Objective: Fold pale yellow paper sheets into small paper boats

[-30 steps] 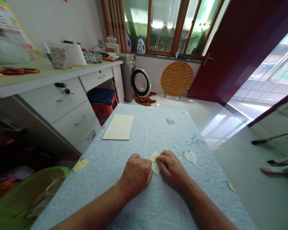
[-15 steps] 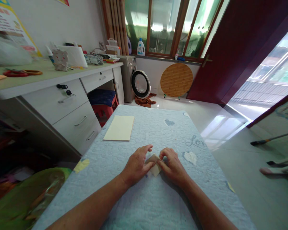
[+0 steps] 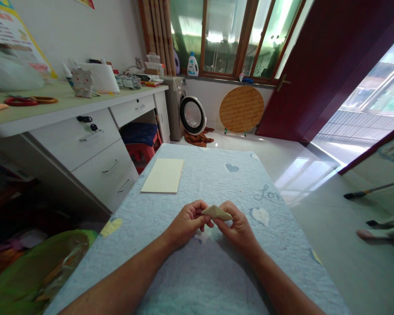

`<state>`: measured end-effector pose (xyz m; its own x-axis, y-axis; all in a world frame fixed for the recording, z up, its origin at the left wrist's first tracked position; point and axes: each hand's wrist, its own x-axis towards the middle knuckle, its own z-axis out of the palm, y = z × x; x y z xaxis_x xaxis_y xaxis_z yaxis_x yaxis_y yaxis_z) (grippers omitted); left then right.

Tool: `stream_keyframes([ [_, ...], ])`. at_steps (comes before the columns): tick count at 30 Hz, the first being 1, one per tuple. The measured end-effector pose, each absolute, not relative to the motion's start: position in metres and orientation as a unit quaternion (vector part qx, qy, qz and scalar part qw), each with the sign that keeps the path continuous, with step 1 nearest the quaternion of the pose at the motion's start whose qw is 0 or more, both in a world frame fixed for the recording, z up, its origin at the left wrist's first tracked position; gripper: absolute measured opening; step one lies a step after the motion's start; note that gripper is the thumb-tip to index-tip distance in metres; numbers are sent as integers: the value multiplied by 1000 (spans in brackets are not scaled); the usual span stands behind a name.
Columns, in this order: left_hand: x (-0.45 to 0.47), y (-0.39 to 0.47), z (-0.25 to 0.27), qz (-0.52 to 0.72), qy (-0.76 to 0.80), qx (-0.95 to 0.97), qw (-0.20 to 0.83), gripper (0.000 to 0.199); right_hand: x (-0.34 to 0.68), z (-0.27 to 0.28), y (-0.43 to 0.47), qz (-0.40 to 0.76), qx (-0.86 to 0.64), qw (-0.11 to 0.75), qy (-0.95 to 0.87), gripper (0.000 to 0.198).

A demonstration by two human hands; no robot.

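A small folded piece of cream paper is held between my two hands, just above the cloth. My left hand pinches its left end between thumb and fingers. At the right end, my right hand grips it the same way, fingers partly hidden behind it. The paper looks like a flat, pointed shape with a crease near its middle. Beyond my left hand, a stack or sheet of cream paper lies flat on the light blue quilted cloth.
To the left stands a white desk bearing scissors. A green bin is low at the left table edge. A red stool, a washing machine with its door open and a round wooden board are farther back.
The folded paper has been lifted off the cloth and tipped, so it shows as a narrower shape. My left hand's fingers have closed on it; my right hand still holds it.
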<state>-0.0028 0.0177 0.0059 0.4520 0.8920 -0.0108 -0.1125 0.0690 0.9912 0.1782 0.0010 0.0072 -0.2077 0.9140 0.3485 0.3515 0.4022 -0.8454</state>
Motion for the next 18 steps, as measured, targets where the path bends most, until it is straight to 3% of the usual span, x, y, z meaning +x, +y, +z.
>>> stream_keyframes([
  [4, -4, 13, 4, 424, 388, 670, 469, 20, 179, 2, 2, 198, -426, 451, -759, 16],
  [10, -6, 8, 5, 401, 373, 802, 238, 11, 181, -3, 0, 33, -457, 357, -814, 20],
  [14, -8, 9, 6, 317, 394, 850, 144, 18, 179, -5, -2, 3, -452, 297, -841, 19],
  [18, -10, 11, 7, 240, 410, 873, 110, 18, 180, -4, -3, 46, -445, 246, -860, 18],
])
